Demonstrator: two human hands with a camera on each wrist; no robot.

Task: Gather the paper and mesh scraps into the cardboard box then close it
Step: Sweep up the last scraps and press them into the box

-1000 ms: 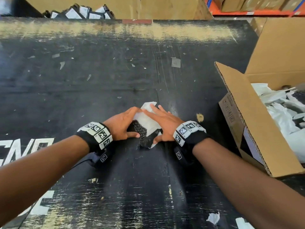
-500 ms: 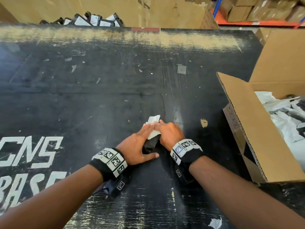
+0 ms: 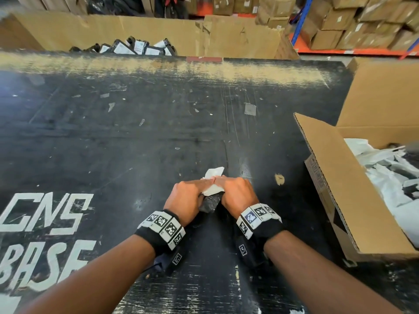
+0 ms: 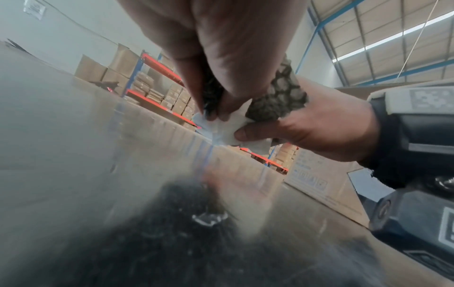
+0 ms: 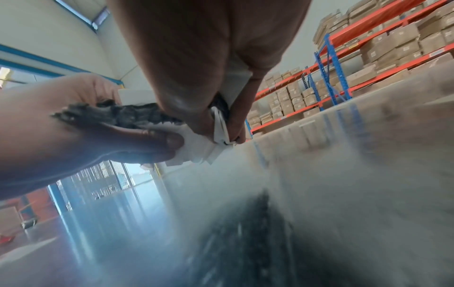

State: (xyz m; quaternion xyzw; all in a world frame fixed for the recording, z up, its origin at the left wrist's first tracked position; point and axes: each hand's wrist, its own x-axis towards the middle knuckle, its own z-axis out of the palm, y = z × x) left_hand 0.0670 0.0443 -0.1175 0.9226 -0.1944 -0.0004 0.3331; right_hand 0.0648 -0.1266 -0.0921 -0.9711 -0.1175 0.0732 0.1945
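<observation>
A bundle of white paper scraps (image 3: 214,175) and black mesh (image 3: 209,203) is squeezed between both hands at the middle of the black table (image 3: 136,143). My left hand (image 3: 186,198) grips it from the left, my right hand (image 3: 237,191) from the right, with fingers curled round it. In the left wrist view the left hand (image 4: 211,114) pinches paper (image 4: 221,132) beside the mesh (image 4: 280,93). The right wrist view shows the right hand (image 5: 221,124) pinching paper (image 5: 196,149) over the mesh (image 5: 123,114). The open cardboard box (image 3: 326,177) stands at the right, with white and dark scraps (image 3: 385,177) inside.
Small bits lie on the table: a grey square (image 3: 250,109), a tan chip (image 3: 279,179), a white scrap (image 3: 294,311) at the near edge. White lettering (image 3: 45,214) is painted at the left. Behind the table stands a large cardboard bin with packets (image 3: 136,47). Shelves of boxes (image 3: 362,23) stand at the far right.
Both hands have gone from lying flat on the scraps to closing together and curling round them, bunching paper and mesh into a narrow bundle. The head view has tilted up.
</observation>
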